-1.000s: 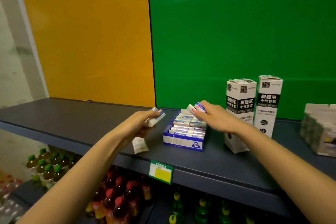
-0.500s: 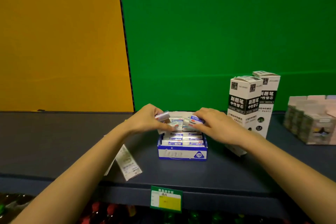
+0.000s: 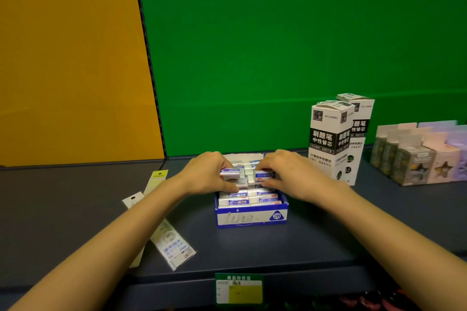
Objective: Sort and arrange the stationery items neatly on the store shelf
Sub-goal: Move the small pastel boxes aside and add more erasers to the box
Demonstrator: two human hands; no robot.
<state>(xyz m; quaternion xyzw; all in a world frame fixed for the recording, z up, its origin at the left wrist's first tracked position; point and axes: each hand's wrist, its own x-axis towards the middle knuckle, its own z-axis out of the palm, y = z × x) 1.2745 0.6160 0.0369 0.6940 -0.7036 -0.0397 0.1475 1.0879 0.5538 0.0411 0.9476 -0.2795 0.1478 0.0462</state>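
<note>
small white erasers [image 3: 242, 201] in blue printed sleeves fill the blue and white cardboard box [image 3: 250, 218] at the middle of the dark grey shelf [image 3: 75, 209]. i judge them light, firm and a little slippery, so pinch each by its long sides. from the left: two flat clear packets [image 3: 174, 247], left hand [image 3: 207, 174] grasping one eraser [image 3: 230, 174], right hand [image 3: 290, 174] grasping a second eraser [image 3: 264, 174], two tall white and black cartons [image 3: 328, 139].
</note>
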